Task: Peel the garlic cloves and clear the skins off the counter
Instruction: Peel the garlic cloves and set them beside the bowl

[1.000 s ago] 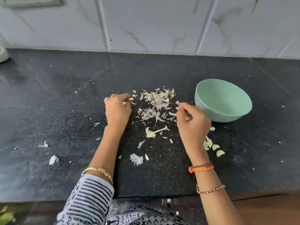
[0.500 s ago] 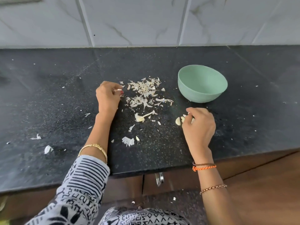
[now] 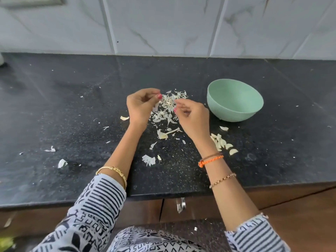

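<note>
Both hands up over the skins pile (image 3: 168, 110) mid-counter (image 3: 72, 106). Left grip (image 3: 141, 104) pinching a skin scrap, right grip (image 3: 192, 113) curled, contents unclear. Peeled cloves (image 3: 222, 144) beside green bowl (image 3: 234, 100).

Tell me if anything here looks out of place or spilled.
Garlic skins lie strewn over the black counter, with stray flakes far left. One white scrap has dropped to the floor. The green bowl looks empty while the peeled cloves lie loose beside it.
</note>
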`<control>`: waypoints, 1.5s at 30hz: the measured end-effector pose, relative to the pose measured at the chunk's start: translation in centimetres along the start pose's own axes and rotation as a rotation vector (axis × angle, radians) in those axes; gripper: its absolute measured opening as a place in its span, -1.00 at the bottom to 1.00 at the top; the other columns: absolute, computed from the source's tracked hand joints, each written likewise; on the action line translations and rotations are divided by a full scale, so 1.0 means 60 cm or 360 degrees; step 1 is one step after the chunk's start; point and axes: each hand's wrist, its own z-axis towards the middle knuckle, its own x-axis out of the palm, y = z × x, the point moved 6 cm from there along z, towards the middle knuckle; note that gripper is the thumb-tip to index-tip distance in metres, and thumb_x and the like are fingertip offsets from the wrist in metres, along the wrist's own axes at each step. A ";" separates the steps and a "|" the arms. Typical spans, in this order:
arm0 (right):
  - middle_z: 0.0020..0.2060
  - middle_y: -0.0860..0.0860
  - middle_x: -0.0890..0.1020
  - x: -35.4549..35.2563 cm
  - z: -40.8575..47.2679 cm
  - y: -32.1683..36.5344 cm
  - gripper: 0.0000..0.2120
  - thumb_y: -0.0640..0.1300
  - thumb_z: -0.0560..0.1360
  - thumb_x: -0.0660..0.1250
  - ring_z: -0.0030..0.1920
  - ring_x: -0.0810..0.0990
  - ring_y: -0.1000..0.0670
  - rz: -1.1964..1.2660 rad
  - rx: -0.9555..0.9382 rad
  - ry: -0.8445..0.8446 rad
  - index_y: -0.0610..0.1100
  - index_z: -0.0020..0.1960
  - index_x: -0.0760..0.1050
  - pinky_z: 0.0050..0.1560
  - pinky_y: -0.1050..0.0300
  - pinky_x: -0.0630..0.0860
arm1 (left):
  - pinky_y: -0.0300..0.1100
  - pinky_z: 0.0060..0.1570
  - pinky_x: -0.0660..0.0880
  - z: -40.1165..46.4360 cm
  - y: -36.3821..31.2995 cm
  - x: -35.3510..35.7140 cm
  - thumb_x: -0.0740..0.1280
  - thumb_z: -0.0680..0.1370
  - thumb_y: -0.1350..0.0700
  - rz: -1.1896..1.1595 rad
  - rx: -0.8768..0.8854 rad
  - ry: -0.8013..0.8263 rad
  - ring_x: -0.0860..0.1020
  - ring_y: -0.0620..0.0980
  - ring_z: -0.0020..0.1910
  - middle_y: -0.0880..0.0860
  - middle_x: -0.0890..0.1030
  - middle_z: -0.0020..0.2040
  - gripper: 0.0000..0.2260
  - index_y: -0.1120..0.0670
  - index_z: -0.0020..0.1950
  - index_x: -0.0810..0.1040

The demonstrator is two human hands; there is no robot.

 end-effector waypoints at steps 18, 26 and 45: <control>-0.27 -0.02 0.69 0.078 0.121 -0.027 -0.89 -0.29 0.44 0.38 -0.27 0.64 0.04 0.0068 -0.0152 -0.0149 -0.18 -0.10 0.67 -0.20 0.02 0.58 | -0.44 -0.48 0.37 0.076 0.030 0.029 0.34 0.47 0.39 -0.0207 -0.0334 0.0128 0.49 -0.24 -0.52 -0.06 0.62 -0.44 -0.88 0.29 -0.02 0.58; -0.35 -0.06 0.66 0.084 0.119 -0.040 -0.90 -0.37 0.38 0.38 -0.35 0.60 -0.03 -0.0079 -0.0353 -0.0284 -0.23 -0.18 0.64 -0.34 0.11 0.52 | -0.42 -0.37 0.45 0.078 0.058 0.035 0.37 0.42 0.42 -0.0207 -0.0446 0.0139 0.55 -0.23 -0.45 -0.06 0.64 -0.40 -0.88 0.25 -0.10 0.58; -0.43 0.12 0.61 0.087 0.127 -0.059 -0.80 -0.42 0.39 0.40 -0.43 0.55 0.18 0.0768 0.0095 0.0211 -0.15 -0.26 0.61 -0.41 0.34 0.46 | -0.39 -0.43 0.41 0.077 0.075 0.034 0.27 0.43 0.47 -0.0490 -0.0719 0.0060 0.45 -0.20 -0.52 -0.06 0.58 -0.47 -0.76 0.15 -0.26 0.55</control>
